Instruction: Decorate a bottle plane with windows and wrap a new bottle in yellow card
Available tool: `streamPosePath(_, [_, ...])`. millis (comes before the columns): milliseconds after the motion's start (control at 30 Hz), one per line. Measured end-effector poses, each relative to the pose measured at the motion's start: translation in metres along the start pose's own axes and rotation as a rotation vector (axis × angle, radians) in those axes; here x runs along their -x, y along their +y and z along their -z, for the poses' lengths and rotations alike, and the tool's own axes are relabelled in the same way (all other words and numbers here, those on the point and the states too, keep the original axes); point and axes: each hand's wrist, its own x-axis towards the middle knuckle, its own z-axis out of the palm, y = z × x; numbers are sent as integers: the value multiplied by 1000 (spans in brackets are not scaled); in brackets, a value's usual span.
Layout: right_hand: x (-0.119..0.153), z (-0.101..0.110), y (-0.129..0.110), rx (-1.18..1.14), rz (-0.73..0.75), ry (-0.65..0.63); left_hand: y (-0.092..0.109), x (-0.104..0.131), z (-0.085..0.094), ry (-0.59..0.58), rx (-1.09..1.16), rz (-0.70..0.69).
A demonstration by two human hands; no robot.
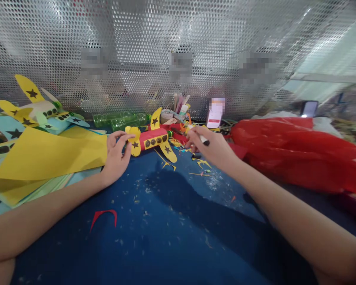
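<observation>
A red paper-wrapped bottle plane (146, 139) with yellow wings, black stars and dark round windows lies on the blue surface. My left hand (118, 154) rests at its yellow tail end, fingers bent against the tail; the grip is partly hidden. To the right of the plane's green neck, my right hand (209, 144) is closed around a white marker with a black end (204, 140). Its fingertips are over a pile of paper scraps (182, 145).
Yellow sheets (53, 152) and finished paper planes (46, 113) fill the left. Behind are green bottles (121, 120), a pen holder (167, 115), a phone (215, 114) and a perforated metal panel (148, 39). A red plastic bag (296, 152) lies right; a red scrap (106, 212) is in front.
</observation>
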Motion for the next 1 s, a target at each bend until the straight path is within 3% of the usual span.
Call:
streamPosePath(100, [-6,8,15,503,-15,-327,6,3,3,-16,-15,-129])
streamPosePath(167, [-2,4,19,715,-21,-470,9,5,5,-63,-23,-289])
streamPosePath(300, [8,-8,12,836,-31,-444,14,7,6,-207,-17,-620])
streamPosePath(400, [10,-9,0,840,-16,-346,18,7,5,-224,-17,-726])
streamPosePath(467, [11,-9,-10,742,32,-204,19,7,4,-230,-12,-721])
streamPosePath(567, [21,-17,-28,292,223,-32,19,8,3,-310,-12,-645])
streamPosePath(633, [32,-27,-40,13,323,-26,19,8,2,-357,-9,-607])
streamPosePath(700, [43,-39,-48,-109,368,-28,18,8,1,-386,4,-620])
streamPosePath(867, [58,-58,-48,-248,336,-56,18,4,0,-508,-33,-781])
streamPosePath(1000, [61,-63,-46,-292,315,-80,18,2,-1,-594,-44,-795])
